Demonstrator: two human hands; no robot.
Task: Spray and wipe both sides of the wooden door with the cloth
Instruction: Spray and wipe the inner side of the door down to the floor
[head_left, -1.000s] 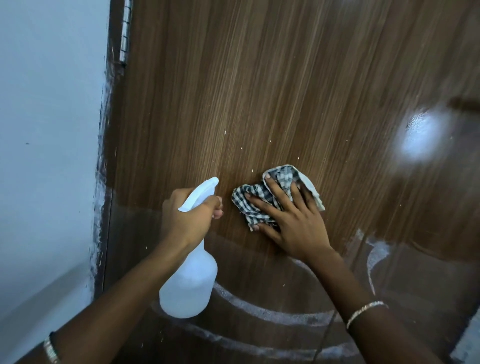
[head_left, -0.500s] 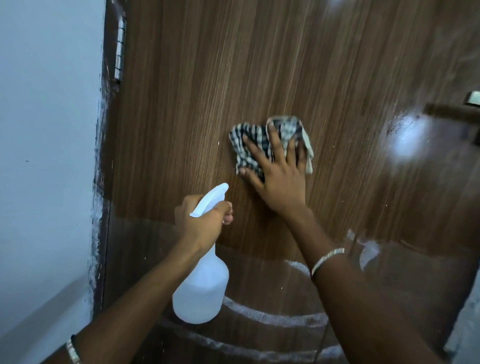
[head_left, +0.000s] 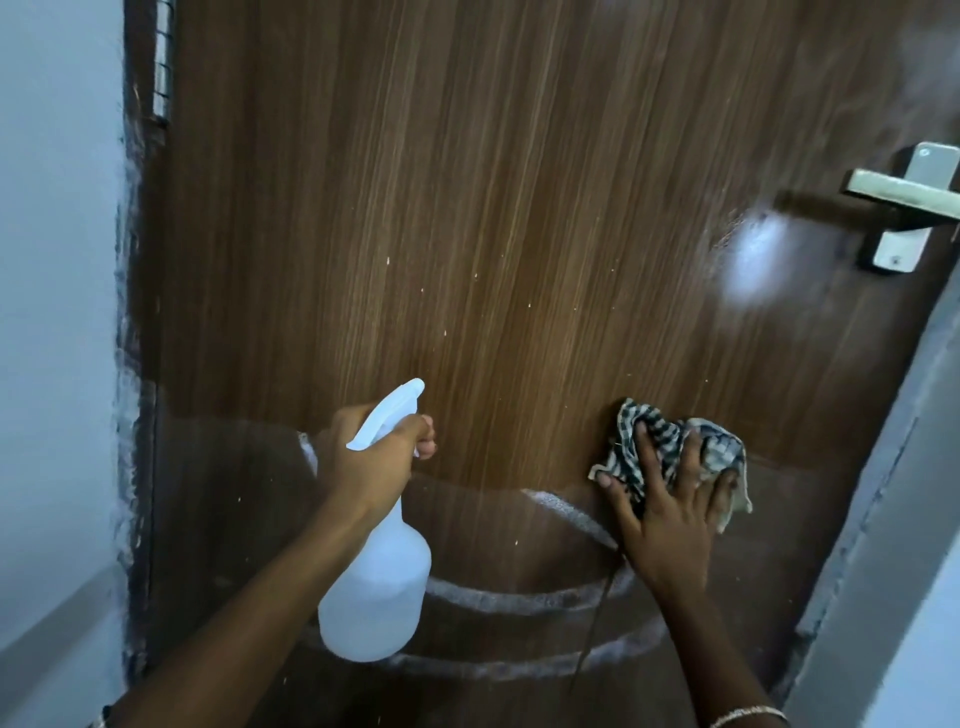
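— Where does the brown wood-grain door (head_left: 519, 208) stand?
— Upright, filling the view, with the grain running top to bottom. The crumpled black-and-white checked cloth (head_left: 631, 431) lies flat against it, low down and toward the right edge.
— What has the cloth?
— The right hand (head_left: 670, 519). Its fingers are straight and spread and it presses the cloth to the wood instead of clutching it. The fingertips point up the door.
— And the other?
— The left hand (head_left: 363, 462) is wrapped round the neck of a translucent white plastic spray bottle (head_left: 374, 597), fingers curled at the trigger. The nozzle aims up at the door, left of the cloth and apart from it.
— So which way should the wipe go?
— My guess is down and left. The pale curved smears (head_left: 519, 603) begin just under the cloth and arc leftward beneath the bottle, so the right hand is the nearer one. The silver metal lever handle (head_left: 904, 197) sits well above and to the right, out of that path.
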